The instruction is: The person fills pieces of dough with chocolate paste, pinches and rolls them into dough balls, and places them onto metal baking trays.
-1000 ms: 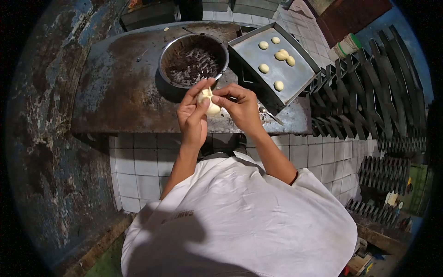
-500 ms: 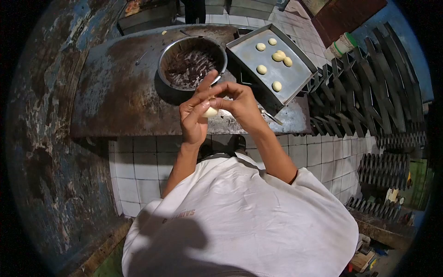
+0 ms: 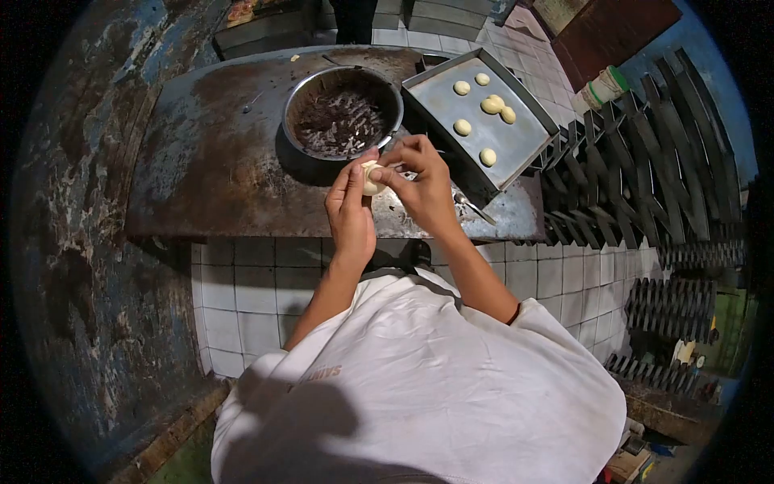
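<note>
Left hand is wrapped round a pale dough ball, right hand pinches it too, so they're basically together, over the desk near the metal bowl. More balls sit on the tray to the right.

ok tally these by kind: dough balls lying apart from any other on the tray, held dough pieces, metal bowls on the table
Separate dough balls: 4
Held dough piece: 1
Metal bowl: 1
Total: 6
</note>
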A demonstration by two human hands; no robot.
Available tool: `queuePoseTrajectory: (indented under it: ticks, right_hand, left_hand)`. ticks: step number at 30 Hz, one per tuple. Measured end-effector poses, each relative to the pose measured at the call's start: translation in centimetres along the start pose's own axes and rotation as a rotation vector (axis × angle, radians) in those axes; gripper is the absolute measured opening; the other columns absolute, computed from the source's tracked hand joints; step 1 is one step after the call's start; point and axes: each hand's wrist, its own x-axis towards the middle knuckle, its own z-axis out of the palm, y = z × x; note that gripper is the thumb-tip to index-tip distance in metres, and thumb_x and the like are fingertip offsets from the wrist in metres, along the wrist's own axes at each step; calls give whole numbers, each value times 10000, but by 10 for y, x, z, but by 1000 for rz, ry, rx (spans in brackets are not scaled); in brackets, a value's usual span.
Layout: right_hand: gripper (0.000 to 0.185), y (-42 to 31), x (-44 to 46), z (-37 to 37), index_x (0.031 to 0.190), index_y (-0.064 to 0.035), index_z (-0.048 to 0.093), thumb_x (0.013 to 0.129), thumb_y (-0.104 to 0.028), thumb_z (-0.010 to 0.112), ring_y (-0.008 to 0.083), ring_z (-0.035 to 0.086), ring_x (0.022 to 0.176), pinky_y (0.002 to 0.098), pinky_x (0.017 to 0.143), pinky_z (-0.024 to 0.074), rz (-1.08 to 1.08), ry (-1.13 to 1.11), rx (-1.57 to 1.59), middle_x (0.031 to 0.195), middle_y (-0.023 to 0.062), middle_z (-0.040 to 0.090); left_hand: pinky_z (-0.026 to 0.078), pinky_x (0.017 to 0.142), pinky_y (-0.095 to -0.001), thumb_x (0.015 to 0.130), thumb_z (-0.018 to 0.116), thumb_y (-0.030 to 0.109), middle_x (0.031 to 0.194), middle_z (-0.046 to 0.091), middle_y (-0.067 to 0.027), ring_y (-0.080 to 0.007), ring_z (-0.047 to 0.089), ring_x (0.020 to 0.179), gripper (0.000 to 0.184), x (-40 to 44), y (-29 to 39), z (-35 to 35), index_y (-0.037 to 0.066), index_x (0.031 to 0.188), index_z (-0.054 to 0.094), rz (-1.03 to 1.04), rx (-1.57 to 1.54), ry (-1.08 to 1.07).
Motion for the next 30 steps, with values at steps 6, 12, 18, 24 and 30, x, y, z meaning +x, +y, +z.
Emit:
queuePoseTrajectory:
  ticks: [6,12,18,24,30]
  right_hand:
    - [178,7,0,-9,987,4,776,840,-95,788,138,640,750,285,728,514,375,-67,381,800,77,691]
    - [230,4,-7,-23,1058,-5,774,840,-74,789,135,644,795,277,691,501,135,-29,53,906,61,702]
    - [224,55,-8,-62,1033,-38,782,820,-103,805,175,604,950,308,797,483,269,-94,30,1063,51,654]
    - [452,90,3,-113,1268,-19,642,898,-237,786,168,618,1076,306,908,505,589,-79,519,1170,73,655]
    - [466,155,-13,-200,1357,19,588,974,-218,710,145,678,980,310,899,548,1020,-479,921,1176,67,696]
  left_hand:
    - [475,977,-318,1083,517,196,1170,673,-101,-158,616,1086,225,5,-20,25,13,1061,647,170,57,30]
    - [498,690,-249,1077,544,247,905,640,-33,-93,598,793,249,24,-42,38,28,987,622,-39,46,282]
    - [499,721,-243,1070,558,340,885,670,-52,-96,618,812,375,27,-68,59,2,947,662,-161,134,223]
    - [478,990,-343,1088,494,272,1243,689,-153,-225,626,1169,385,30,-99,104,-35,1055,725,174,468,-146]
    - [330,1162,-396,1044,536,249,1414,607,-155,-271,498,1386,369,35,-145,112,12,1295,667,183,952,-538]
